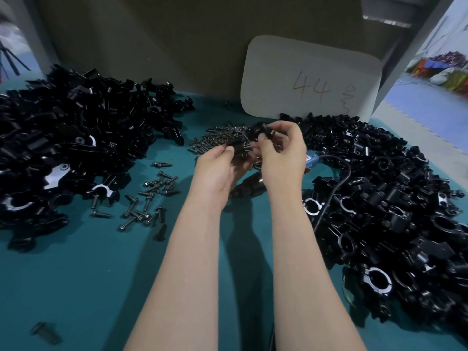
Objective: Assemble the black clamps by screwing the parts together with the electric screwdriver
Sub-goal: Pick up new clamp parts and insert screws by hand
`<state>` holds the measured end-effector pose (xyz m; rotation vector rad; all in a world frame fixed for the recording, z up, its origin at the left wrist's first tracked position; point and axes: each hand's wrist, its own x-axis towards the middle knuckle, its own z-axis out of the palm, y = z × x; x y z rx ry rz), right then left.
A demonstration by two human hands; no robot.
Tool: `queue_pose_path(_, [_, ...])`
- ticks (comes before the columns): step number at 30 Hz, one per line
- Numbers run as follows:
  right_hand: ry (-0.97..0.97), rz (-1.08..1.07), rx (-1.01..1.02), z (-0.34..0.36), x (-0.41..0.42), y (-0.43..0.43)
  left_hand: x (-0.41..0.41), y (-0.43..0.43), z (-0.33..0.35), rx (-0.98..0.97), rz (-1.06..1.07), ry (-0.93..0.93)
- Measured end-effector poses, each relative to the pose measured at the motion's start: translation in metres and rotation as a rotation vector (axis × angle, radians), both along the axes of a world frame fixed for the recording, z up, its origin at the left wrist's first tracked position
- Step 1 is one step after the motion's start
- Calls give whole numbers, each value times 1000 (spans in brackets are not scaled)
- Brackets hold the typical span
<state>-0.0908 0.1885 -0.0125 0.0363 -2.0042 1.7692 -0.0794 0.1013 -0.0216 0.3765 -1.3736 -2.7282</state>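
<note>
While screws (149, 198) litter the tabletop (88, 274) between left heap (63, 138) and right heap (395, 198), my left fingers (224, 151) pinch a clamp half (237, 148); my right fingers (266, 144) pinch a second part (262, 129).

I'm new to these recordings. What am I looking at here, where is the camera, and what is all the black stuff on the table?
There is no machine here. A person works with bare hands, and the single picture comes from a camera worn on their head, looking down. The left hand and right hand pinch black clamp parts, held close together above the teal table. On the left lies a heap of loose clamp pieces. On the right is a heap of clamps with round bores, seemingly assembled. Between them sits a pile of small screws, with larger bolts scattered nearer the left. The electric screwdriver lies under the hands, unheld. A white card marked 44 stands at the back.
</note>
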Motion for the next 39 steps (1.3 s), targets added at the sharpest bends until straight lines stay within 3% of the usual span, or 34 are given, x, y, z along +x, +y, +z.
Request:
queue_pose_path(4, [80,96,283,-3,4,-8,-4,-3,0,-72,87,-24])
queue_pose_path(12, [-41,278,223,-6,2,-9,-2,-3,-2,-315,168,68])
queue_pose_path(17, [-39,232,340,-3,-3,-9,1,3,-4,-393,252,70])
queue_pose_path(21, [-38,199,251,-3,-4,-6,2,3,-4,-394,247,125])
queue_pose_path(28, [-16,254,-86,-1,-2,-1,1,6,-3,-425,180,202])
queue_pose_path(35, [-34,256,-49,0,-3,3,-1,4,-6,-554,165,250])
queue_pose_path(39, [-65,267,-133,0,-3,3,-3,5,-4,-692,177,261])
